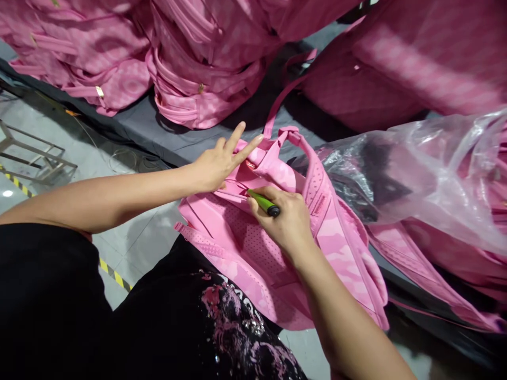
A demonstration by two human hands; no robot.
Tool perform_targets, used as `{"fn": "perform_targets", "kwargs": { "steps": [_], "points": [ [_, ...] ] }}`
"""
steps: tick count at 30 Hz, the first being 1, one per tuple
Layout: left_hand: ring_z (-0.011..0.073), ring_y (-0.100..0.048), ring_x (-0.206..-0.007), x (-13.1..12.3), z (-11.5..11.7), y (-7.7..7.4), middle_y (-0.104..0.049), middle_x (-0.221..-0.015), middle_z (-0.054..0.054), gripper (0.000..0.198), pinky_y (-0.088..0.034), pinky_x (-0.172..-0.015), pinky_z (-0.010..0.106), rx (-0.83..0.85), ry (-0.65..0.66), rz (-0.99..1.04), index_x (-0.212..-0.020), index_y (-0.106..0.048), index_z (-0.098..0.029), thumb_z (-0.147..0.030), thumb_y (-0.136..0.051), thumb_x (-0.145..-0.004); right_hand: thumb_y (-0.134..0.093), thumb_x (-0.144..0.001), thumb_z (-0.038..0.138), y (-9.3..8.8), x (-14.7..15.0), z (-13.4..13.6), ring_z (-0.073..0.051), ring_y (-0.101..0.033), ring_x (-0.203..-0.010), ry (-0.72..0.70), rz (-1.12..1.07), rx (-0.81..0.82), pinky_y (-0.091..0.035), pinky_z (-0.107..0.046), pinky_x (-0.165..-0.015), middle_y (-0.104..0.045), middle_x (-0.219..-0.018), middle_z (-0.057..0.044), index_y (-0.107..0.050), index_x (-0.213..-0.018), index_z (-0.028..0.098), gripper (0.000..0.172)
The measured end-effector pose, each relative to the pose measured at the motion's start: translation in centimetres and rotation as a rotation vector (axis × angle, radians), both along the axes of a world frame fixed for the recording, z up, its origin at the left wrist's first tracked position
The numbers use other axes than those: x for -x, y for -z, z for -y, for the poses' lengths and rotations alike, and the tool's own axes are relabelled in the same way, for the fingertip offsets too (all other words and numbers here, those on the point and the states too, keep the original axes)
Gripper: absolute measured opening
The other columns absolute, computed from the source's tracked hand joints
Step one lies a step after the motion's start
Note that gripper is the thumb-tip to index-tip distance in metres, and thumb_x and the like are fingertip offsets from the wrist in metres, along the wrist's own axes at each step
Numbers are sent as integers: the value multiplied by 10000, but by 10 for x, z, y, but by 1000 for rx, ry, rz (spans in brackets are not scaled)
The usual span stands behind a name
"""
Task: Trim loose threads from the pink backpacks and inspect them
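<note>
A pink backpack [253, 248] with dotted padding and camouflage-patterned sides leans tilted against my lap and the table edge. My left hand [216, 163] is at its upper edge, two fingers stretched out over the fabric; the others curl at the cloth and are partly hidden. Pinched in my right hand [287, 219] is a green pen-like tool [262, 202] with a black end. Its tip points at the fabric near the backpack's top seam, close to my left hand. I cannot tell whether the tip touches the cloth.
Several pink backpacks [209, 79] stand along a grey-covered table [158, 134]. To the right lies a clear plastic bag [420, 174] over more pink bags. A metal stool frame [37, 153] and yellow-black floor tape [114, 273] are at the left.
</note>
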State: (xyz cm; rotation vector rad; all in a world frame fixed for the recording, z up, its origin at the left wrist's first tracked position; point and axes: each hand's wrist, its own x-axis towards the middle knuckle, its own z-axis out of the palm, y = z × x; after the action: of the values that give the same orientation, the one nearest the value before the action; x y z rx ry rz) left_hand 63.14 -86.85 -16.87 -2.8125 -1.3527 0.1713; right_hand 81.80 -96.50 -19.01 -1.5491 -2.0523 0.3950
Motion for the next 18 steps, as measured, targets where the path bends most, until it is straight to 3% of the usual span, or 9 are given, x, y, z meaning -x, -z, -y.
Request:
{"fn": "perform_targets", "kwargs": {
  "steps": [6, 13, 18],
  "points": [
    [375, -432, -1265, -7, -11, 13, 156, -1663, 135, 1248, -551, -870, 446, 11, -72, 3, -1559, 174, -296, -366, -775, -751, -551, -883, 334, 5, 12, -15, -234, -691, -729, 12, 93, -11, -467, -342, -699, -732, -763, -55, -716, -931, 208, 213],
    [384, -395, -1303, -1, -7, 10, 162, -1665, 116, 1087, -532, -907, 490, 71, -57, 65, -1574, 133, -287, -248, -642, -812, -592, -902, 380, 12, 14, -13, -255, -711, -771, 38, 55, -16, -500, -365, -732, -757, -857, -82, -726, -1001, 193, 250],
    [395, -384, -1316, 0, -11, 6, 131, -1670, 118, 1016, -509, -939, 515, 119, -29, 81, -1589, 71, -283, -232, -599, -828, -583, -961, 359, 3, 9, -8, -215, -703, -707, -14, -60, -290, -513, -354, -738, -761, -844, -59, -661, -1242, 195, 335]
  ]
}}
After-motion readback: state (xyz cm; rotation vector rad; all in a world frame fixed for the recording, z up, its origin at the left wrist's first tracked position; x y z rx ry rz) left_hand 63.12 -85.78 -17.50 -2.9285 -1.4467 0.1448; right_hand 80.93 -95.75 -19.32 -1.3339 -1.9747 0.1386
